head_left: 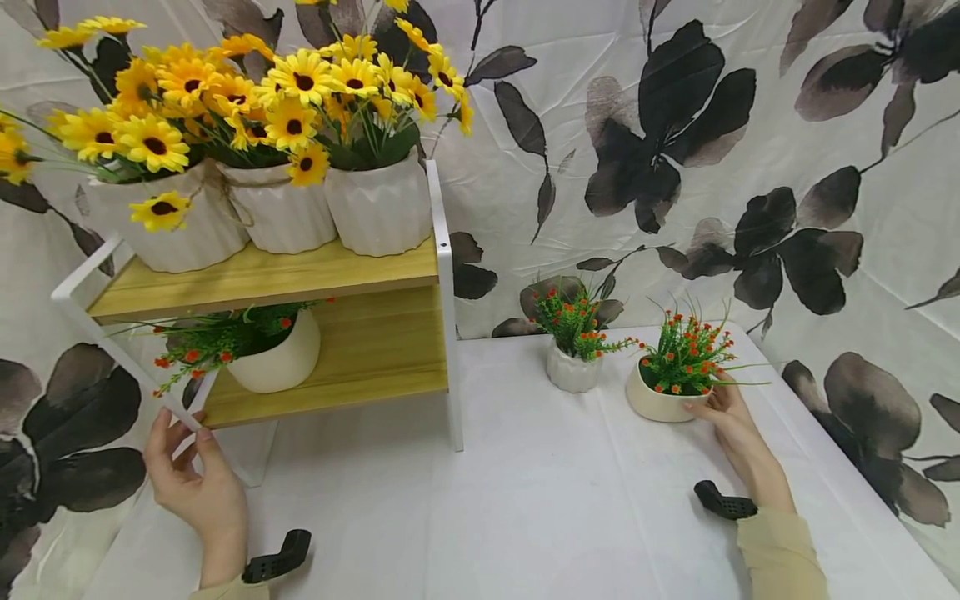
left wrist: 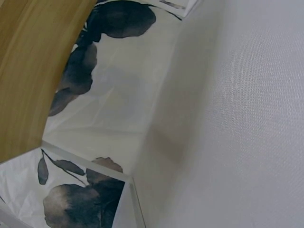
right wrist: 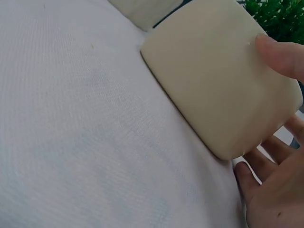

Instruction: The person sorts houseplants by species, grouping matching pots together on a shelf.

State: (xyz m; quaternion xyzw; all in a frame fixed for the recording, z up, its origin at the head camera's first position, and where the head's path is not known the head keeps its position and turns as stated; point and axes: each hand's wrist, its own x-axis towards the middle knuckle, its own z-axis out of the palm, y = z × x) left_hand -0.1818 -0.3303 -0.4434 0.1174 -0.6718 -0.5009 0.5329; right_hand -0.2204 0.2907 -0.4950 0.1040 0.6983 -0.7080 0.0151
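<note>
We see left hand (head_left: pixel 198 496) gripping the two-tier shelf (head_left: pixel 390 350) near the left edge of the table (head_left: pixel 525 508); right hand (head_left: pixel 738 425) grasping a cream planter (head_left: pixel 656 405) of red flowers (head_left: pixel 684 354) toward the far right corner; ribbed white pot (head_left: pixel 573 372) just beside it.

Beige sleeves (head_left: pixel 783 554); black wrist cameras (head_left: pixel 272 566), bent in shape, partly perforated

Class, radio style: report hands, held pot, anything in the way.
Left hand gripping shelf. Right hand holding cream pot. Smaller white pot stands between cream pot and shelf.
</note>
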